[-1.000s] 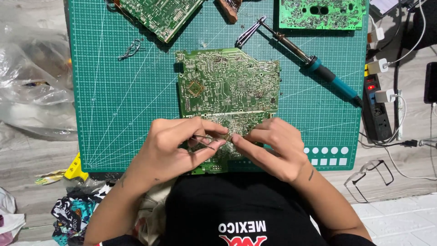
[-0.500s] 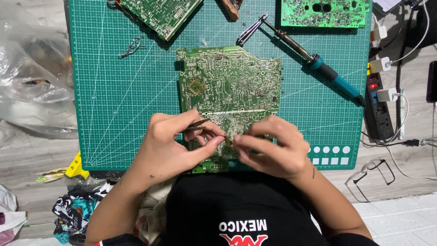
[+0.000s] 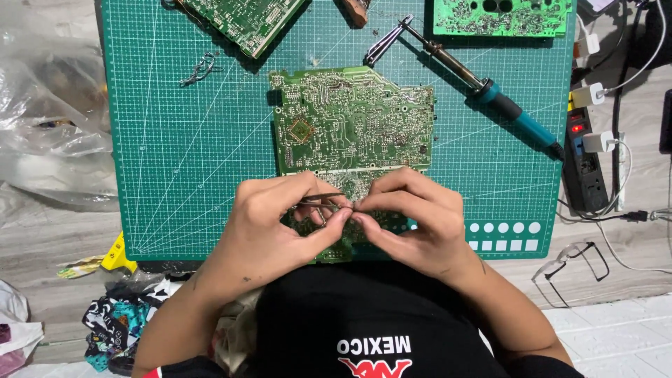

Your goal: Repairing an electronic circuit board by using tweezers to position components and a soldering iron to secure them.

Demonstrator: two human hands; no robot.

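Note:
A large green circuit board (image 3: 350,122) lies solder side up in the middle of a green cutting mat (image 3: 189,161). My left hand (image 3: 280,224) pinches thin metal tweezers (image 3: 320,201) over the board's near edge. My right hand (image 3: 416,220) meets it fingertip to fingertip and pinches something tiny at the tweezer tips; what it is cannot be made out. Both hands hide the board's near part.
A teal-handled soldering iron (image 3: 483,91) lies on its stand at the mat's upper right. Two more circuit boards (image 3: 241,17) (image 3: 500,15) lie along the far edge. A power strip (image 3: 584,150) with plugs sits to the right, eyeglasses (image 3: 570,269) near right, clear plastic bags (image 3: 49,105) left.
The tweezers in my left hand have tilted and shifted slightly toward my right fingertips. Both hands stay over the board's near edge.

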